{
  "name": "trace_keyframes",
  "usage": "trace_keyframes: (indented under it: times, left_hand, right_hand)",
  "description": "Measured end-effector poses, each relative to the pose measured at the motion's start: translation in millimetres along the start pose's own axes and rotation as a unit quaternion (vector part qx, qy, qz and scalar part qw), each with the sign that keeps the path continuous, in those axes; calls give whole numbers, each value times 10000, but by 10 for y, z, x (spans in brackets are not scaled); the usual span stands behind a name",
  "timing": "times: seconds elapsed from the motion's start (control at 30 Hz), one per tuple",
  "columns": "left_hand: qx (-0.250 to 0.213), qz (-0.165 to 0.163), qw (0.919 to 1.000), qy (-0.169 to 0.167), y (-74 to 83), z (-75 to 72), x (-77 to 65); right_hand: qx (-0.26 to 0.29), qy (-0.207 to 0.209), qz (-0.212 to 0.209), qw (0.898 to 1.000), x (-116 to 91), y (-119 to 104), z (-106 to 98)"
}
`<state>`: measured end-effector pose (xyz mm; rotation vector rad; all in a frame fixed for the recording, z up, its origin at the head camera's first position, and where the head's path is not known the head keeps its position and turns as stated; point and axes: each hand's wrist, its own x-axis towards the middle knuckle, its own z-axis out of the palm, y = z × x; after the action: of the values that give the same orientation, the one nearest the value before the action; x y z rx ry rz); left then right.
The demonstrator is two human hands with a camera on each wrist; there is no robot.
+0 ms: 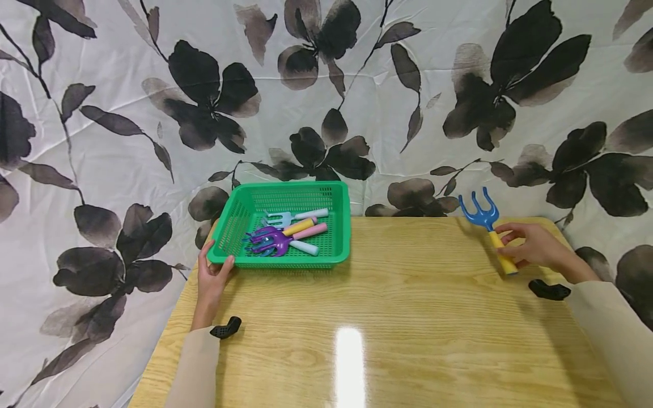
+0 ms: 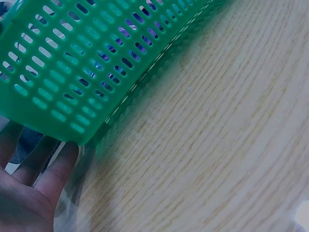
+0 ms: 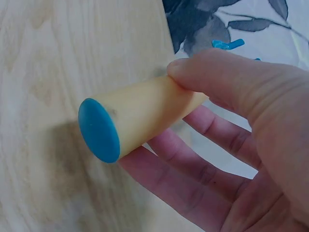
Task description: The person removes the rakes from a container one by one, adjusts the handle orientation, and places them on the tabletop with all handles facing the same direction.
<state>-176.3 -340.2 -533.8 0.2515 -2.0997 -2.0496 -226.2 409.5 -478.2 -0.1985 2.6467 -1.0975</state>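
Observation:
My right hand (image 1: 535,246) holds a toy garden fork by its yellow handle (image 1: 503,253) between thumb and fingers. The blue prongs (image 1: 480,211) point up and away, toward the back of the table. In the right wrist view, the blue end cap (image 3: 99,130) of the handle faces the camera. At the far left, my left hand (image 1: 210,280) grips the front left corner of a green plastic basket (image 1: 285,262), thumb at the front rim and fingers along the left side. Inside lie several small garden forks, including a purple one (image 1: 277,242) and a light blue one (image 1: 279,219).
Basket and hands are over a light wooden table (image 1: 408,317), whose back edge meets a hanging floral cloth (image 1: 398,113). The cloth also runs past the table on both sides. A black wrist device (image 1: 549,290) sits on the right wrist, another (image 1: 226,328) on the left.

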Motion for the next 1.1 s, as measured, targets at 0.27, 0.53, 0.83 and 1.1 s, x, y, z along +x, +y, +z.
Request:
trace_keyframes:
  times: [0.27,0.53,0.83,1.1]
  left_hand:
    - [-47,50,10000,-2,3,14,-2]
    - [-1,5,10000,90,4,14,-11]
    - [6,-56,10000,2,12,11,-7]
    - [-18,10,10000,40,13,21,-11]
  right_hand:
    - [223,-16,205,9995,48,195,39]
    - [245,-341,445,9981,175,357,52]
    - [419,-621,722,9946,162,336,32]
    - [543,-811,864,9915,131,314,-3]
